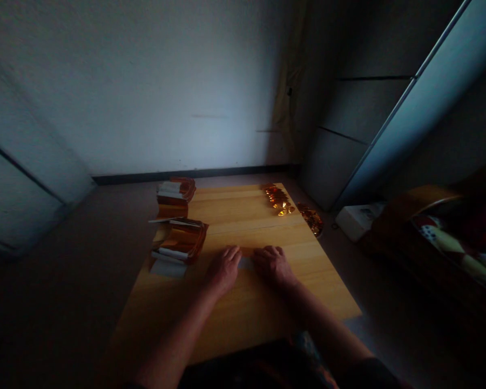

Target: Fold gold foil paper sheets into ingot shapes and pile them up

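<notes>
A small sheet of paper point(246, 263), pale with an orange-gold strip along its far edge, lies on the wooden table between my hands. My left hand point(225, 268) has curled fingers on the sheet's left end. At its right end my right hand point(273, 263) grips with bent fingers, covering that part. Both thumbs are hard to make out in the dim light. Left of my hands are stacks of gold-and-white paper sheets point(182, 237), spread loosely. Several shiny folded gold foil pieces point(278, 199) sit in a row at the table's far right corner.
The wooden table point(243, 313) stands before a pale wall point(166, 108). Beyond its right edge, lower down, is a heap of gold foil pieces point(311, 220). A white box point(358, 220) and a wooden chair point(425, 202) with patterned cloth are to the right.
</notes>
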`<state>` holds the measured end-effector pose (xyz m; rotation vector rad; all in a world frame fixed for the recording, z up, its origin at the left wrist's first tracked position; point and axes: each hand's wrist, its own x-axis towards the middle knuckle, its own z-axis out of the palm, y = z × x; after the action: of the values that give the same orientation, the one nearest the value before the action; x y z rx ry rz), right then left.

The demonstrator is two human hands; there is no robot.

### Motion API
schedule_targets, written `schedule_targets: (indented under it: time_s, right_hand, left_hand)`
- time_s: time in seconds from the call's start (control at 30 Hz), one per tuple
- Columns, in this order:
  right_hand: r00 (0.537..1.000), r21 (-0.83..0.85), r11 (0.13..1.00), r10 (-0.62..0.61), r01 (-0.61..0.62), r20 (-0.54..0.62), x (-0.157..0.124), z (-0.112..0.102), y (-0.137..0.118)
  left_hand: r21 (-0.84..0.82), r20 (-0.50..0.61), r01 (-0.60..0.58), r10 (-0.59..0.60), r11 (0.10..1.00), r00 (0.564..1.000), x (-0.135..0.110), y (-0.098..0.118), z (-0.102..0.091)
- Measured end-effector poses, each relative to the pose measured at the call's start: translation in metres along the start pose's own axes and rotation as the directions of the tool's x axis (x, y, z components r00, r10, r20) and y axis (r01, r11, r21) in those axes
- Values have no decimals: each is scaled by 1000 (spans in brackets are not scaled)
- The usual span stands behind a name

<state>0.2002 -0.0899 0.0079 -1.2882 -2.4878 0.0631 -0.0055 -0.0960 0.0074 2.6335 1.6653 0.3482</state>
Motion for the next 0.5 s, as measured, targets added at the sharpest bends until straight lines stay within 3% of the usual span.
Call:
schedule_targets:
  time_s: [0.27, 0.5]
  right_hand:
    - [1000, 9, 1000, 18, -18, -6, 1, -3, -4]
    - [1000, -10, 1000, 8, -8, -8, 1, -2, -5]
  left_hand:
    - [14, 33, 27, -28, 1000, 999, -5, 2, -15]
    - [25, 35, 73, -74, 997, 997, -7, -2, -11]
